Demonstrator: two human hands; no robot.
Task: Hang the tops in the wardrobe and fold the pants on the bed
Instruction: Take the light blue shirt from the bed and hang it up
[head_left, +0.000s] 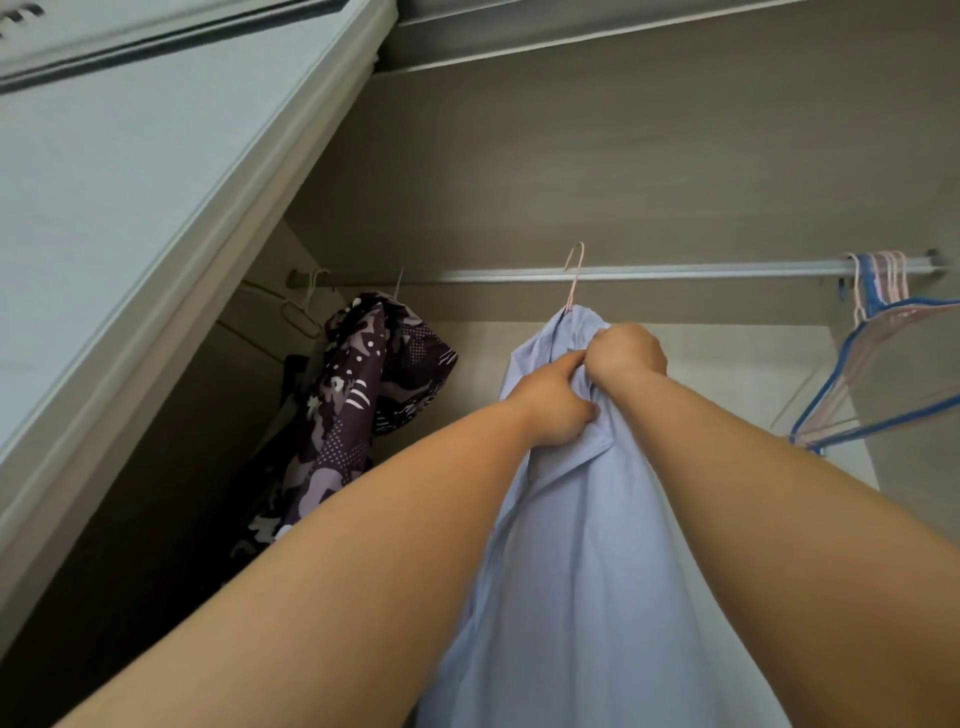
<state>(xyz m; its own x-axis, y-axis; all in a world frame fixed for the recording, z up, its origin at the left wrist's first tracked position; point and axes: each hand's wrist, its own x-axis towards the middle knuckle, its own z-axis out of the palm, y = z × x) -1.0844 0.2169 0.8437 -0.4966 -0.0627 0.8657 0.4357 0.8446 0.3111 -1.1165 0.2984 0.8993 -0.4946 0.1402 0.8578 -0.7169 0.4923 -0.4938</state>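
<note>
A light blue shirt (582, 561) hangs on a pink hanger (574, 273) whose hook sits over the silver wardrobe rail (701, 271). My left hand (553, 402) pinches the shirt's fabric just below the collar. Directly above and to the right of it, my right hand (626, 353) grips the collar area with curled fingers. Both forearms reach up from the bottom of the view. A dark purple patterned top (363, 395) hangs on a hanger at the left end of the rail.
Several unused pink and blue hangers (878, 291) bunch at the rail's right end, beside a garment cover with blue trim (904, 374). A white wardrobe door (130, 218) stands at the left. Bare white hangers (304, 306) hang near the left end.
</note>
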